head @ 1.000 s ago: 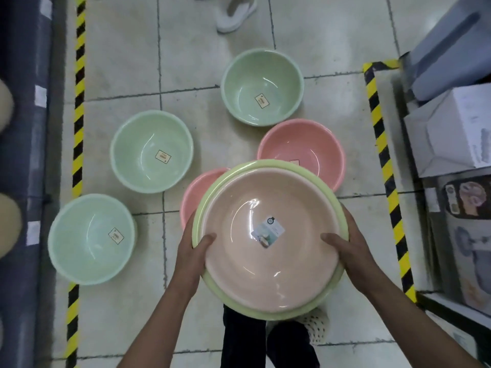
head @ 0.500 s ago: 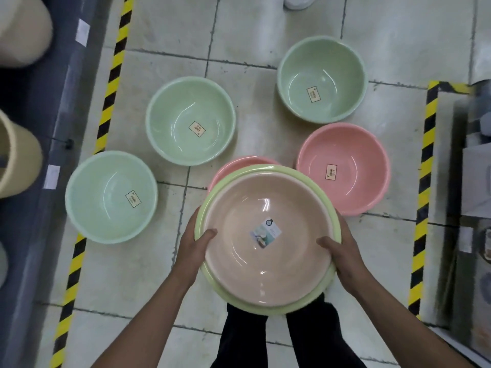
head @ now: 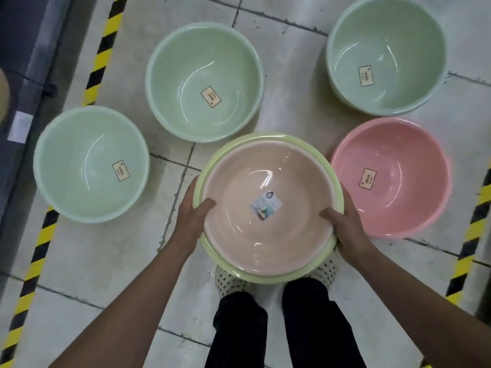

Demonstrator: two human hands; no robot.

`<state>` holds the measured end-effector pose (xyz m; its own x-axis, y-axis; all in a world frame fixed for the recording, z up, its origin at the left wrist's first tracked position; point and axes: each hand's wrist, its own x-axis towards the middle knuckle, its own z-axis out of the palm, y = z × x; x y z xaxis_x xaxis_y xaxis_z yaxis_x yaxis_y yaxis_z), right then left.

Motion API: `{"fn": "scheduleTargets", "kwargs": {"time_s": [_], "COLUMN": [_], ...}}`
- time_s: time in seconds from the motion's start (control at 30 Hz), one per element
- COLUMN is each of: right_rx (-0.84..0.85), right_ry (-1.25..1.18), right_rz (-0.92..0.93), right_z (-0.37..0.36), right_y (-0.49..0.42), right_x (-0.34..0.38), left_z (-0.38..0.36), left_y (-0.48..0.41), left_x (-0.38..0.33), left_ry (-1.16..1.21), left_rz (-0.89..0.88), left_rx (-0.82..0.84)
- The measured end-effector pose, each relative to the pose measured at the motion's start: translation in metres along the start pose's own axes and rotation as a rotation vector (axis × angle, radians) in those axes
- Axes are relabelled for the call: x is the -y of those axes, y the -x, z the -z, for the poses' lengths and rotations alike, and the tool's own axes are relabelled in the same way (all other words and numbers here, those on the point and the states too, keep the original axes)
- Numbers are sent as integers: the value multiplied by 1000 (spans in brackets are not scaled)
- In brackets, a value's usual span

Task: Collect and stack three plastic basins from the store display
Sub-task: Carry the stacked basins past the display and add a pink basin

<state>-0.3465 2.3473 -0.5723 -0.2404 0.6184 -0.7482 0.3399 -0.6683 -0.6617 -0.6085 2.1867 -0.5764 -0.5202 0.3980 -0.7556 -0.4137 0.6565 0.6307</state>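
I hold a stack of two nested basins in front of my legs: a peach basin (head: 268, 208) with a sticker sits inside a yellow-green basin (head: 265, 140). My left hand (head: 192, 216) grips the stack's left rim, thumb inside. My right hand (head: 345, 227) grips the right rim the same way. On the floor lie a pink basin (head: 393, 179) at the right and three pale green basins: far right (head: 385, 54), middle (head: 204, 81), left (head: 90, 163). The second pink basin seen earlier is hidden under the stack.
Yellow-black hazard tape runs along the floor at the left (head: 101, 54) and at the right (head: 475, 224). A dark shelf base (head: 29, 49) borders the left side. My dark trouser legs (head: 279, 328) and spotted shoes stand below the stack.
The view has moved closer to the floor and leftward. The held stack now covers the near pink basin that showed behind its left rim. Both hands keep their grip.
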Motion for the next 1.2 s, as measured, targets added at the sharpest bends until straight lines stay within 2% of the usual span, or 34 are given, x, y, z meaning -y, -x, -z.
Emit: {"fn": "scheduleTargets", "kwargs": {"time_s": [0.27, 0.53, 0.8, 1.07, 1.2], "right_rx": [-7, -46, -42, -20, -70], "right_ry": [28, 30, 133, 282, 348], "right_rz": [-42, -33, -12, 62, 137], "right_z": [7, 4, 11, 17, 15], "right_y": [-59, -83, -87, -85, -88], "right_x": [-39, -51, -51, -67, -73], "left_z": [-25, -40, -32, -40, -41], "left_y": [-47, -70, -63, -61, -67], "left_x": [47, 67, 64, 78, 83], "left_ry": [15, 122, 13, -57, -208], "left_rz": [-33, 49, -1, -52, -65], "left_rx": [-6, -75, -44, -115, -150]}}
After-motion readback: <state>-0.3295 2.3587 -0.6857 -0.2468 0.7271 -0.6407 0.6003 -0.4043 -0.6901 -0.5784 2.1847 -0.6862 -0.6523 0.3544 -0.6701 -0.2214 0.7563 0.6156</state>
